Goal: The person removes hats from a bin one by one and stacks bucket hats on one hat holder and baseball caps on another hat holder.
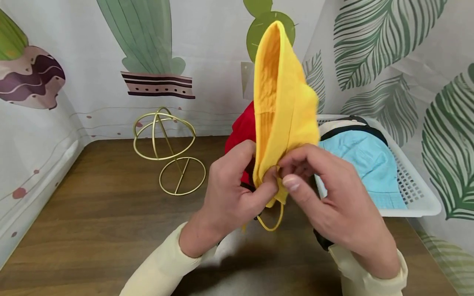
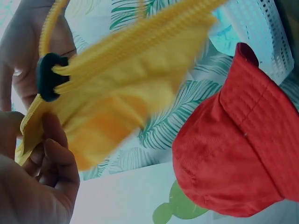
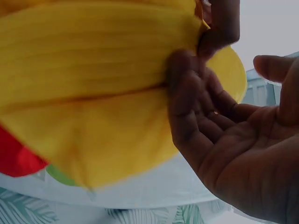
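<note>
A yellow bucket hat (image 1: pixel 292 102), folded with its opening facing left, is held up above the table. My left hand (image 1: pixel 235 191) pinches the lower edge of its brim between thumb and fingers. My right hand (image 1: pixel 333 193) has bent fingertips against the same edge, and its thumb stands apart from them in the right wrist view. A yellow cord (image 1: pixel 275 224) loops below the hat. In the left wrist view a dark cord stopper (image 2: pixel 49 77) sits on that cord. Behind the hat is a red hat (image 2: pixel 229 144), partly hidden in the head view.
A gold wire hat stand (image 1: pixel 175 158) stands on the wooden table (image 1: pixel 92 213) left of the hands. At the right, a white basket (image 1: pixel 418 201) holds a light blue bucket hat (image 1: pixel 359 160) and a black-and-beige item (image 1: pixel 346 123). A patterned cloth hangs behind.
</note>
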Demonstrator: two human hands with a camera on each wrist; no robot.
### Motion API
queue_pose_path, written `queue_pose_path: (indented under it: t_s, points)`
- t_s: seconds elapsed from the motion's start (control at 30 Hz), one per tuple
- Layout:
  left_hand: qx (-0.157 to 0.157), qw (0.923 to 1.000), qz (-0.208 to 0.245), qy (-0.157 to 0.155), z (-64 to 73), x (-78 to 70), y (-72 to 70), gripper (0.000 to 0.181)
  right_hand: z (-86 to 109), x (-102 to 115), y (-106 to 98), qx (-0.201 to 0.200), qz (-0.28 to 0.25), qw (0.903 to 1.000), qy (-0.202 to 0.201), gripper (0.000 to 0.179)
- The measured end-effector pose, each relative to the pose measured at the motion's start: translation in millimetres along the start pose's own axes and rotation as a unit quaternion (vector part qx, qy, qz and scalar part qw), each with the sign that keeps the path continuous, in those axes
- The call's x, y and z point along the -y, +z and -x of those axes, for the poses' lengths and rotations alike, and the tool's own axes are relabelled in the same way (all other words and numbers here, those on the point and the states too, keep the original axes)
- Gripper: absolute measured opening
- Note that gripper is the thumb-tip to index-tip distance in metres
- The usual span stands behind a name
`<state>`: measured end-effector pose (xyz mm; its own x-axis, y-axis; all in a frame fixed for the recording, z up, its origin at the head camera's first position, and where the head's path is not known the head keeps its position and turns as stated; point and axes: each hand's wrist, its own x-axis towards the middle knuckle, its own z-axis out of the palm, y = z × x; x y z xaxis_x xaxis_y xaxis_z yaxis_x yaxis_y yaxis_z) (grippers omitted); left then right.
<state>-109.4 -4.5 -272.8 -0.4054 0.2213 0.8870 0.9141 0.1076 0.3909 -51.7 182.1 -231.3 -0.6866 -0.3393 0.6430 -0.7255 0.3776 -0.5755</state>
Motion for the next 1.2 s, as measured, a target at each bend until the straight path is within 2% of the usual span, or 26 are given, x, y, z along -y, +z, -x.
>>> queue_pose_path:
  t_s: [0.13,0.23,0.33,0.43,0.53,0.7,0.83,1.0,1.2]
  points:
    - [0.03,0.9987,-0.039,0.015,2.9,-2.1,-1.8,0.019,-1.1,6.9,7.5,0.022,0.019,0.9994,0.017,0.026]
    - [0.052,0.9962,-0.065,0.025,4.0,-4.5,-3.2,0.022,-0.2,9.2,11.0,0.023,0.035,0.9986,0.031,0.033]
    - [0.071,0.9942,-0.074,0.034,2.8,-8.7,-4.9,0.023,1.0,8.6,11.3,0.018,0.041,0.9986,0.028,0.035]
    - [0.096,0.9932,-0.054,0.04,-0.5,-12.9,-9.2,0.025,1.4,5.9,10.4,0.014,0.016,0.9997,0.009,0.033]
    - [0.127,0.9911,-0.015,0.036,-4.5,-14.8,-15.2,0.026,2.0,3.3,8.9,0.013,-0.02,0.9997,-0.005,0.029]
    - [0.17,0.9838,0.049,0.03,-9.1,-11.3,-22.9,0.02,2.3,1.6,7.6,0.013,-0.046,0.9988,-0.012,0.023]
    - [0.177,0.982,0.061,0.024,-9.7,-8.1,-24.3,0.014,2.0,2.2,8.5,0.015,-0.053,0.9985,0.002,0.027]
    - [0.173,0.984,0.039,0.021,-8.6,-6.7,-23.8,0.013,0.2,4.4,10.7,0.006,-0.041,0.9989,0.019,0.037]
    - [0.161,0.9867,0.014,0.012,-7.1,-8.4,-23.7,0.014,-2.2,6.1,14.0,-0.01,-0.032,0.999,0.027,0.039]
